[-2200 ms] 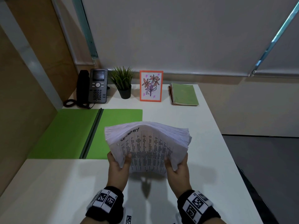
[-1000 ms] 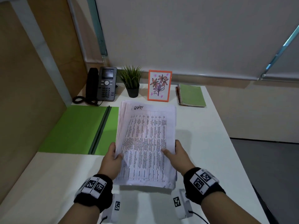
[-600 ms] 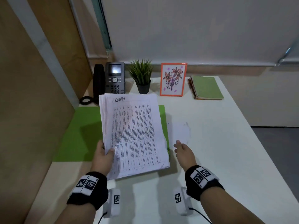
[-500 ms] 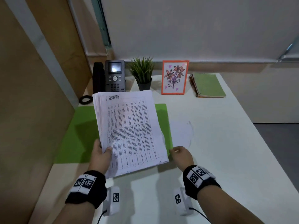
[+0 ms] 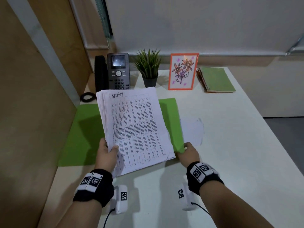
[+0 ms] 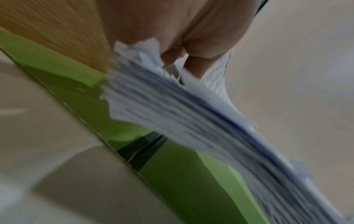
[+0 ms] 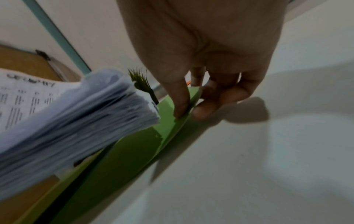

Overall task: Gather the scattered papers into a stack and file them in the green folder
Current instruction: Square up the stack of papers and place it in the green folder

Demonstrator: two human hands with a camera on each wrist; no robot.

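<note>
On the white counter (image 5: 230, 145) the open green folder (image 5: 85, 132) lies half hidden beneath the thick, ragged-edged paper stack (image 5: 134, 129) gripped by the left hand (image 5: 107, 153), while the right hand (image 5: 189, 152) pinches the folder's thin lifted corner.

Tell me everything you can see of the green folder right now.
The bright green card folder lies open on the white desk by the wooden partition, with a dark spine strip down its middle. Its left cover lies flat; the right cover's outer edge is lifted and bowed, pinched by the right hand. The paper stack, held in the left hand, hangs over its middle, hiding much of it.
</note>
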